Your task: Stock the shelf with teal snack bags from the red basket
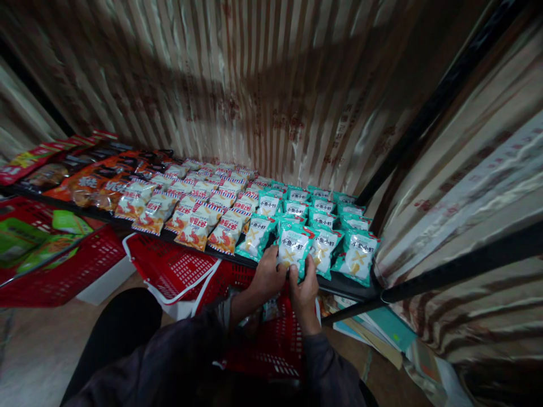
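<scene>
My left hand (268,275) and my right hand (304,289) both grip one teal snack packet (293,247) at the front edge of a black shelf (352,289). The packet is white in the middle with teal borders. It stands among rows of the same teal packets (324,217) lying on the right part of the shelf. To its left lie rows of orange and white striped packets (199,217).
Red baskets (172,265) sit below the shelf, one on the left holding green packets (25,243). Orange and red bags (85,183) fill the shelf's far left. A striped curtain (254,85) hangs behind and to the right. Flat cardboard and papers (377,330) lie on the floor.
</scene>
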`<action>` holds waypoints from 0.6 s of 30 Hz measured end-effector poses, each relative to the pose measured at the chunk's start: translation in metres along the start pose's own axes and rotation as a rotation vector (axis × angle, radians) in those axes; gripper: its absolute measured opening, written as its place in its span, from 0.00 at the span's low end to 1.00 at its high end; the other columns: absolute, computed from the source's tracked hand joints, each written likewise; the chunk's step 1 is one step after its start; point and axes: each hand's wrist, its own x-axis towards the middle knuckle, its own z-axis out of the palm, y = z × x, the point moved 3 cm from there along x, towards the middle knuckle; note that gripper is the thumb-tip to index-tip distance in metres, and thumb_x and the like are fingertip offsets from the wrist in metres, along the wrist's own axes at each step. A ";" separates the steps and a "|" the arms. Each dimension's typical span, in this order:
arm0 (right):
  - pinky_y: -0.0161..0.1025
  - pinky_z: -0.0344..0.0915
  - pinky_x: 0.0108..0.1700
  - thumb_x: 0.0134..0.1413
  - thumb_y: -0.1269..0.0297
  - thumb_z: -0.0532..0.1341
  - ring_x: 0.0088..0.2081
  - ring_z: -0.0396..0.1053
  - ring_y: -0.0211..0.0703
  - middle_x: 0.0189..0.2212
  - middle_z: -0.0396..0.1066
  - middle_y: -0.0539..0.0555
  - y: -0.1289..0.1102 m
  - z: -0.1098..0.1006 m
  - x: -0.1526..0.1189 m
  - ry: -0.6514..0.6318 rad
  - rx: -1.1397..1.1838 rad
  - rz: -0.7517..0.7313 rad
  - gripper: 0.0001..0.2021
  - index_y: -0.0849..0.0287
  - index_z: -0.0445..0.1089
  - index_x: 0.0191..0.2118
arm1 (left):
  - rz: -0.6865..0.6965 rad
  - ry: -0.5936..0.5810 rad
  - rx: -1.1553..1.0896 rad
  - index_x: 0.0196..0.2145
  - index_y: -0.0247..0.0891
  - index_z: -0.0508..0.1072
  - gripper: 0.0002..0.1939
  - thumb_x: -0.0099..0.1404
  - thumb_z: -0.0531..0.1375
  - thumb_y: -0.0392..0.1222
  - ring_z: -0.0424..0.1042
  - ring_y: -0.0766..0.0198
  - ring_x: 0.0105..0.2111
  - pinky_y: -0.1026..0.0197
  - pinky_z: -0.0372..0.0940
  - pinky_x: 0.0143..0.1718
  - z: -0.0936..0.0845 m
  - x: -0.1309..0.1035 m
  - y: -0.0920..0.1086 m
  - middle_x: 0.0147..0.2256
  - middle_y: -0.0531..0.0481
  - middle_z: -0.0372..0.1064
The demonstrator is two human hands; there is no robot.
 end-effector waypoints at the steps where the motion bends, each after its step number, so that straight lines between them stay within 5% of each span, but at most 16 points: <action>1: 0.52 0.66 0.54 0.61 0.45 0.51 0.56 0.68 0.57 0.54 0.69 0.69 0.001 0.001 0.000 0.001 -0.002 0.003 0.31 0.66 0.61 0.59 | 0.002 -0.007 -0.007 0.52 0.31 0.68 0.24 0.57 0.53 0.34 0.69 0.52 0.54 0.47 0.62 0.58 0.000 0.001 0.000 0.50 0.37 0.70; 18: 0.54 0.66 0.53 0.64 0.49 0.50 0.51 0.69 0.55 0.48 0.71 0.67 -0.004 0.003 -0.001 0.063 -0.171 -0.183 0.27 0.65 0.62 0.59 | -0.042 0.024 -0.127 0.64 0.31 0.56 0.34 0.59 0.54 0.35 0.67 0.50 0.57 0.47 0.59 0.61 -0.003 -0.002 0.003 0.58 0.35 0.66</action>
